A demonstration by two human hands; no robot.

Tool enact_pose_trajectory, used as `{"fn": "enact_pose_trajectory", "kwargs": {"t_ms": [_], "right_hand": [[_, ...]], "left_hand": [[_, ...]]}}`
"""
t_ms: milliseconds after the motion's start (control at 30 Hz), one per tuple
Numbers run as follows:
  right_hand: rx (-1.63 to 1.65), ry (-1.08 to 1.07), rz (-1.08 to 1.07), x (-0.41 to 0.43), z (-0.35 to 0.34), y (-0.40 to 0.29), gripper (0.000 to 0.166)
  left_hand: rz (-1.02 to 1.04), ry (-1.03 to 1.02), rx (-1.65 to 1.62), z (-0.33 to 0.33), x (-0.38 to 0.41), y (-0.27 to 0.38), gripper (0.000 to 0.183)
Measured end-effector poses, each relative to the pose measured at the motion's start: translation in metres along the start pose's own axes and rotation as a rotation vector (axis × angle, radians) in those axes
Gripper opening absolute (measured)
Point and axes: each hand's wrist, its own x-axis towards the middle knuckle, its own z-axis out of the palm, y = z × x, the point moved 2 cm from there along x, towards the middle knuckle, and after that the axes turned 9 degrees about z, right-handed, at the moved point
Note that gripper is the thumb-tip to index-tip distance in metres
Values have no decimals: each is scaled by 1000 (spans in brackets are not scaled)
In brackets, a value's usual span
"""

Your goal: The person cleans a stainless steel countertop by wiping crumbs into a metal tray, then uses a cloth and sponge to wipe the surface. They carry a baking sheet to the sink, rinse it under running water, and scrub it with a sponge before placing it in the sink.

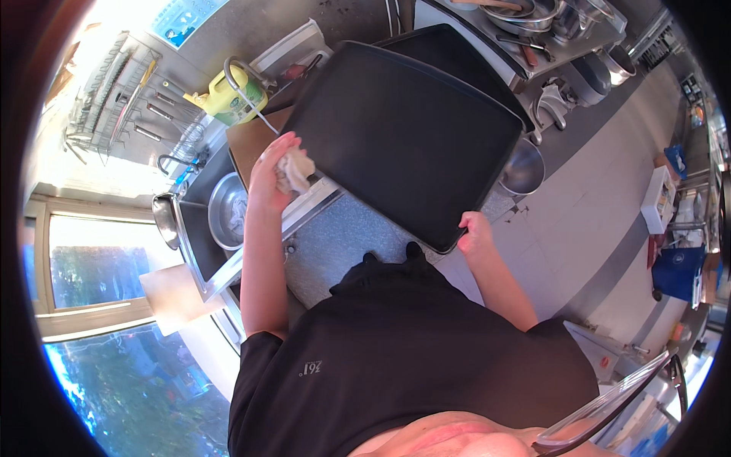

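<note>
My left hand (268,174) holds a crumpled pale cloth (295,170) beside the left edge of a large black rectangular baking tray (408,137). The fingertips are at the tray's edge; whether they touch it is not clear. With my right hand (475,233) I grip the tray's near right corner, thumb on top and the other fingers hidden. The tray is held tilted in front of me. Behind it, a second black tray (457,54) shows partly. A gooseneck faucet (231,71) and a yellow-green plastic jug (235,94) stand beyond my left hand.
At left, a metal basin (220,211) with a cloth inside sits in a sink (194,237). Whisks (165,111) and a wire rack (114,97) hang on the wall. A metal bowl (524,167) is right of the tray. Pans and bowls (522,17) crowd a counter at top right.
</note>
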Motion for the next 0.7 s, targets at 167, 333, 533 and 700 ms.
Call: {"fn": "enact_pose_trajectory", "kwargs": {"t_ms": [167, 333, 533, 700], "right_hand": [[60, 111, 25, 7, -11, -44, 34], [-8, 218, -5, 32, -19, -85, 39], [-300, 323, -9, 87, -26, -137, 26], [-680, 546, -166, 91, 29, -142, 27]], "left_hand": [[-144, 387, -264, -129, 13, -38, 28], [-129, 539, -372, -224, 19, -88, 39], [-125, 394, -543, -267, 83, -141, 28], [-111, 477, -442, -277, 184, -169, 28]]}}
